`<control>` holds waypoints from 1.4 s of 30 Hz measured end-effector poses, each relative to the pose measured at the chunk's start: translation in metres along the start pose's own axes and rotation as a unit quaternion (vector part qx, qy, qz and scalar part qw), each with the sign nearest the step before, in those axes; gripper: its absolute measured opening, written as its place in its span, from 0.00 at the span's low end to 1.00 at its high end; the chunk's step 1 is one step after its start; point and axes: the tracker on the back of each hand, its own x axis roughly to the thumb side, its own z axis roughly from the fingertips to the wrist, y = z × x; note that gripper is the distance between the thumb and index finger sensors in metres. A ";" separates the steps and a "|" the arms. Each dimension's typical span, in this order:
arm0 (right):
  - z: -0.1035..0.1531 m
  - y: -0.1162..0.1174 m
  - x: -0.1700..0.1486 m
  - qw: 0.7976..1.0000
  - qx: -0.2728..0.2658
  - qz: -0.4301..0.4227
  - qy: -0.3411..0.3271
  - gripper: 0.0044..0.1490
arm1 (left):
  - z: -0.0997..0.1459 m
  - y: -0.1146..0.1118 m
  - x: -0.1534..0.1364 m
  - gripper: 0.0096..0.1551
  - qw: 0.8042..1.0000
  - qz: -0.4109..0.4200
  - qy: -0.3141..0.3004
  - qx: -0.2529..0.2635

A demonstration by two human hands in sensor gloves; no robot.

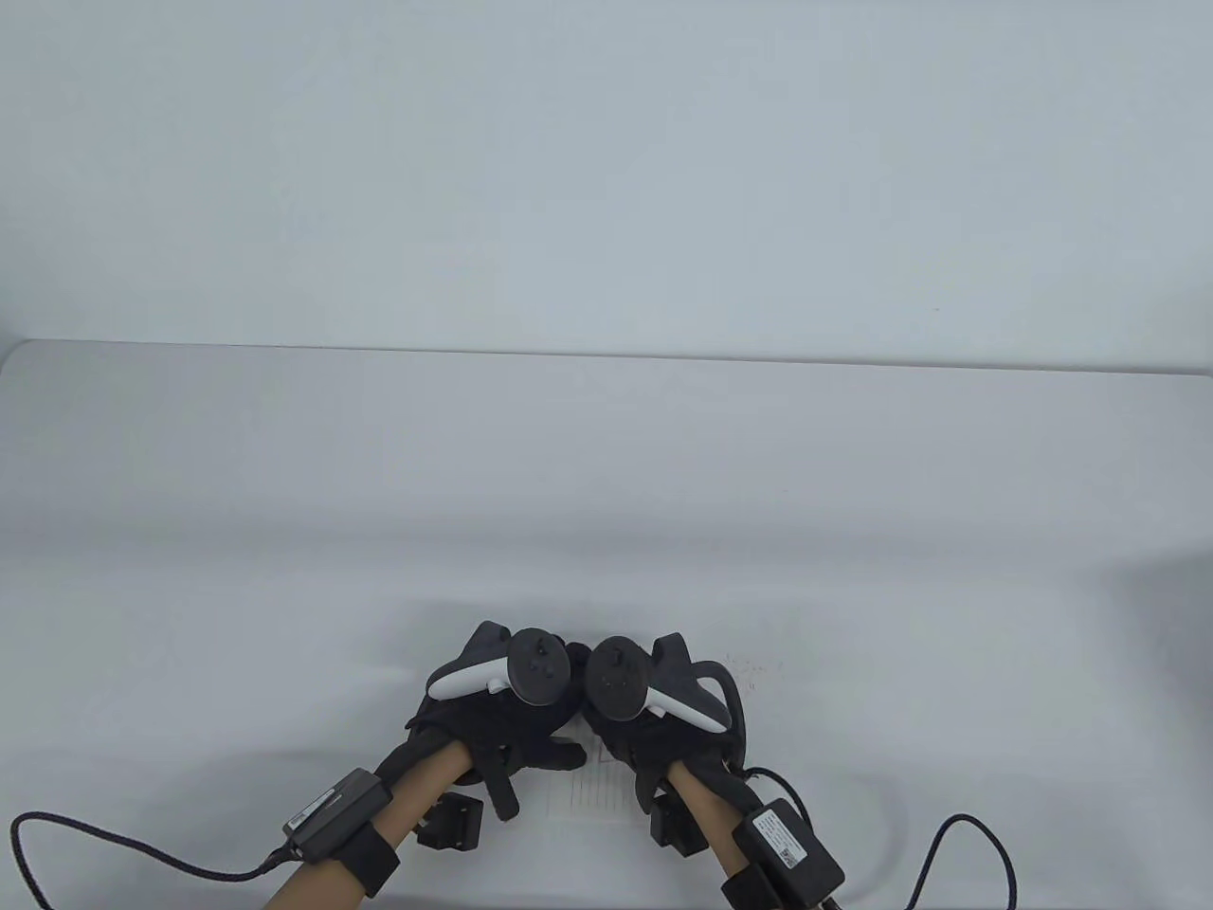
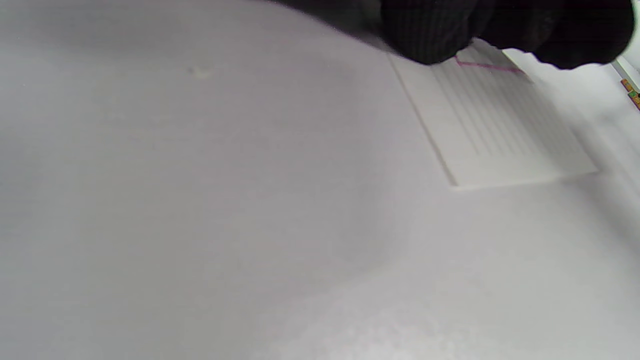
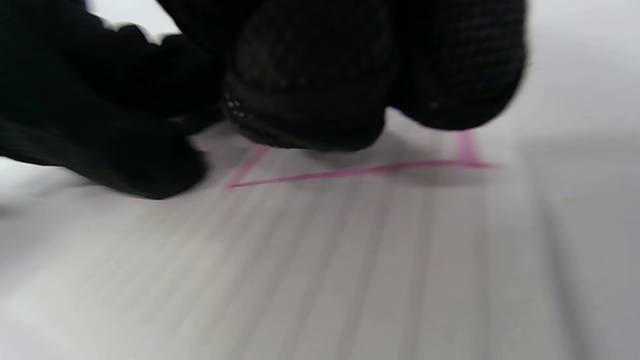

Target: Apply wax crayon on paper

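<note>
A sheet of lined white paper (image 1: 599, 794) lies near the table's front edge, partly under both hands. It also shows in the left wrist view (image 2: 500, 130) and the right wrist view (image 3: 320, 260). Thin pink crayon lines (image 3: 350, 173) form an angle on it. My right hand (image 1: 630, 749) is curled tight; a pink crayon tip (image 3: 467, 146) pokes out below its fingers (image 3: 310, 90) and touches the paper. The rest of the crayon is hidden. My left hand (image 1: 540, 770) rests on the paper's left part, thumb and fingers spread. Its fingers (image 2: 430, 35) lie by the pink line (image 2: 492, 66).
The white table (image 1: 606, 493) stretches far behind and to both sides of the hands. Cables (image 1: 957, 844) trail from both wrists at the front edge. A small coloured strip (image 2: 631, 92) shows at the right edge of the left wrist view.
</note>
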 end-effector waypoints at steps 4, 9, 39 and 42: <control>-0.003 -0.009 -0.010 0.977 -0.097 0.175 0.068 0.26 | 0.000 0.000 0.000 0.51 1.000 0.000 0.000 -0.001; 0.002 -0.001 -0.001 0.999 -0.017 0.001 -0.034 0.26 | 0.000 0.000 0.000 0.51 1.000 -0.001 0.001 0.000; -0.001 -0.008 -0.024 0.995 -0.049 0.049 0.073 0.24 | 0.000 0.000 0.000 0.51 1.000 -0.001 0.000 0.001; 0.000 -0.011 -0.032 0.988 -0.082 0.081 0.103 0.24 | 0.000 0.000 0.000 0.51 1.000 -0.001 0.000 0.001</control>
